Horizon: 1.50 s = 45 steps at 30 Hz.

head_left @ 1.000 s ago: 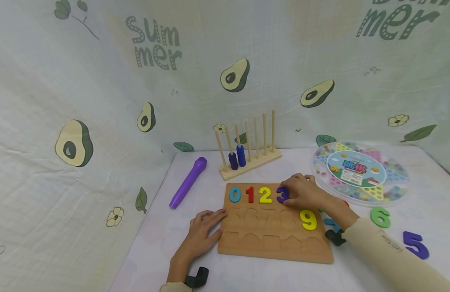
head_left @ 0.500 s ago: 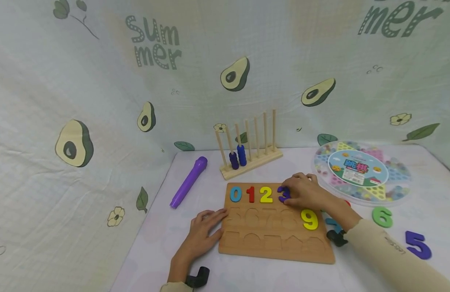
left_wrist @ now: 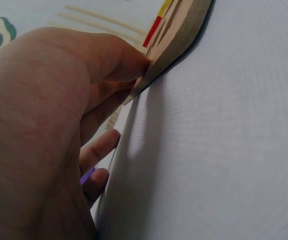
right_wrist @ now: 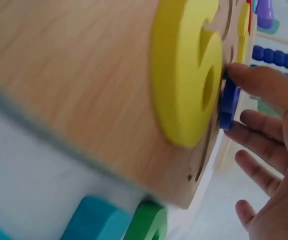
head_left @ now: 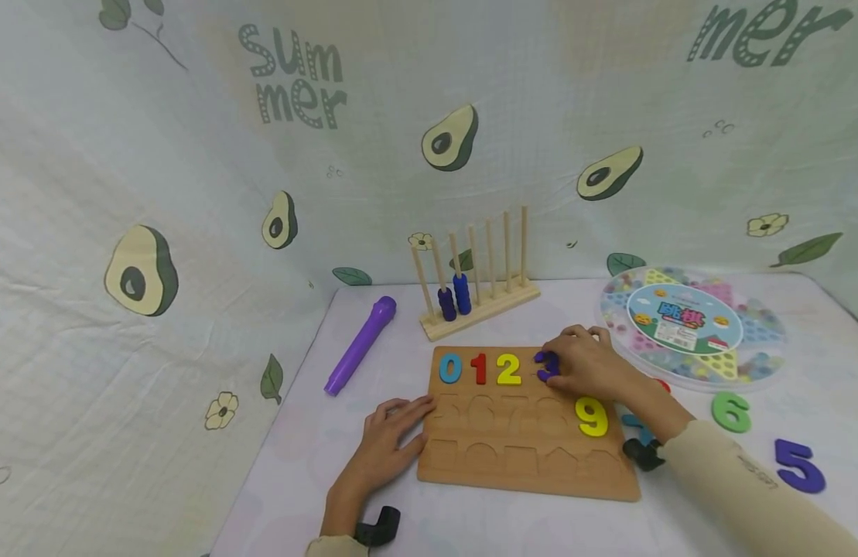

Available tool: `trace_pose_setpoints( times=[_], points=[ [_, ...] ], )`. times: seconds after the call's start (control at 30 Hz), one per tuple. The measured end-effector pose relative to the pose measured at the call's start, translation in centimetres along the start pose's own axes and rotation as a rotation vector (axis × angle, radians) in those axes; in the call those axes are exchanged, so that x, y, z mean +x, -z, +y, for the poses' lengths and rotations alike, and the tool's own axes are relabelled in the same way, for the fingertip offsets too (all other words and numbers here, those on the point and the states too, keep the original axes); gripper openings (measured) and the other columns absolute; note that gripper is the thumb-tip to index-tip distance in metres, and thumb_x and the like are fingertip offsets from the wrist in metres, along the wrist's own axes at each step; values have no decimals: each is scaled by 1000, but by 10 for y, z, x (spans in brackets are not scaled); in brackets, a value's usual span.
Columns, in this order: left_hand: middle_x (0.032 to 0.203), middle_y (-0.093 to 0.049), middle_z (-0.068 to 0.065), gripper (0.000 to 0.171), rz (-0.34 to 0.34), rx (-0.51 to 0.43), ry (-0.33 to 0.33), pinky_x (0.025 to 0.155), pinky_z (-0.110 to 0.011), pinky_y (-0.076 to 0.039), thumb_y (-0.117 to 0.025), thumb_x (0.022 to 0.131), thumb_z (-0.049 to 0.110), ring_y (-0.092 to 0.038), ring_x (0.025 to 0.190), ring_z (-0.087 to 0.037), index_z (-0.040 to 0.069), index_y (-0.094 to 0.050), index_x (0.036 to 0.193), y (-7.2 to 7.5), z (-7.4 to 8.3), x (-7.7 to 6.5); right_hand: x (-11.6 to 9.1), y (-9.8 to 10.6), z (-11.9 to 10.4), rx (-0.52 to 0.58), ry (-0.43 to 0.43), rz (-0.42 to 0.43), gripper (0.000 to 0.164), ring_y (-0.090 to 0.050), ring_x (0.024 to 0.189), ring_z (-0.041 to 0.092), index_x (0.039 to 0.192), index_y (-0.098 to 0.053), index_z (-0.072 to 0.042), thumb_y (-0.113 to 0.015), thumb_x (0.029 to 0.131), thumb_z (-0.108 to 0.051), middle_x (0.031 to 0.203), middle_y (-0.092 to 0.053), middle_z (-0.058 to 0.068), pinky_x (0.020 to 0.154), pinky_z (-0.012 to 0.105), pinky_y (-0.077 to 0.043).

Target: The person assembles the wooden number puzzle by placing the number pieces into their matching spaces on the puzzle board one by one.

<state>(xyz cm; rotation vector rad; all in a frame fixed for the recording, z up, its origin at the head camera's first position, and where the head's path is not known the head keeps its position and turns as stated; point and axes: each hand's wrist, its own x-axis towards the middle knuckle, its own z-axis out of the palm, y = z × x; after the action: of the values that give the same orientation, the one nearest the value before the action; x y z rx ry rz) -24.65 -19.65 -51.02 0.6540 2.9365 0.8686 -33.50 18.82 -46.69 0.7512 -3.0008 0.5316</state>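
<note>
My right hand point(head_left: 587, 363) pinches a purple number 3 point(head_left: 548, 366) at the top row of a wooden number board point(head_left: 498, 464). In the right wrist view, thumb and fingertips meet the sides of that 3 point(right_wrist: 228, 102), beside the large yellow 9 point(right_wrist: 184, 80). A blue 0 point(head_left: 450, 369), a red 1 point(head_left: 479, 369) and a yellow 2 point(head_left: 508, 370) stand left of the 3. Against the board's left edge rests my left hand point(head_left: 383, 449), its fingers fairly straight; the left wrist view has the thumb touching the board's edge point(left_wrist: 169, 55).
A wooden peg rack point(head_left: 480, 309) with blue beads stands behind the board. Left of it lies a purple stick point(head_left: 361, 346). A round clear game box point(head_left: 686, 325) is at the back right. A green 6 point(head_left: 731, 411) and a purple 5 point(head_left: 800, 466) lie right of my forearm.
My right hand has shifted slightly to the right with the purple 3, widening the gap from the yellow 2. My left hand keeps its place at the board. The head view has tilted slightly.
</note>
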Motion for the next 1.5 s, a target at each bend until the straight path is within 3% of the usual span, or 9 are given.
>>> trace_pose_setpoints(
  times=[0.3,0.6,0.87,1.0,1.13,1.37,1.5],
  points=[
    [153,-44,14,48,5,-3,-19,105,-57,-23,-59,100,30,-34,137,-22,30,-52,147,1,1,2,-4,-3,6,18,14,-3,59,-46,124,38,129,-64,-6,-81,82,-36,129,-61,15,89,54,-32],
    [154,-44,13,49,-2,-19,-23,104,-57,-23,-59,100,29,-34,137,-24,29,-51,148,-1,2,3,-2,-1,3,66,17,4,42,-46,121,36,119,-71,-13,-83,83,-32,119,-69,6,97,62,-23],
    [154,-43,15,49,-8,-13,-19,106,-55,-22,-59,100,29,-32,138,-21,30,-51,148,-1,2,5,-3,1,1,36,8,-6,43,-46,120,38,118,-72,-13,-84,81,-33,115,-70,6,96,65,-21],
    [154,-43,14,49,2,-15,-35,105,-55,-24,-60,99,29,-33,137,-22,29,-51,148,-3,2,4,-2,3,-1,6,-4,-16,52,-46,122,38,122,-71,-10,-84,80,-38,119,-69,8,96,66,-21],
    [154,-43,13,50,8,-10,-40,104,-56,-25,-60,99,28,-35,137,-23,28,-51,148,-3,2,2,-6,14,0,28,-20,3,54,-44,126,39,128,-66,-7,-81,84,-35,127,-65,13,96,65,-22],
    [154,-43,14,50,-3,-27,-16,106,-56,-22,-60,99,27,-33,138,-21,29,-51,148,2,2,0,-29,43,13,80,-31,33,43,-51,121,40,126,-66,-2,-76,90,-24,124,-66,15,97,61,-40],
    [154,-42,15,51,-9,-25,-8,106,-55,-22,-61,99,28,-31,138,-20,30,-50,149,3,0,1,-44,47,21,54,-25,-1,42,-50,122,42,123,-68,-3,-79,87,-20,122,-67,15,97,66,-36]
  ],
)
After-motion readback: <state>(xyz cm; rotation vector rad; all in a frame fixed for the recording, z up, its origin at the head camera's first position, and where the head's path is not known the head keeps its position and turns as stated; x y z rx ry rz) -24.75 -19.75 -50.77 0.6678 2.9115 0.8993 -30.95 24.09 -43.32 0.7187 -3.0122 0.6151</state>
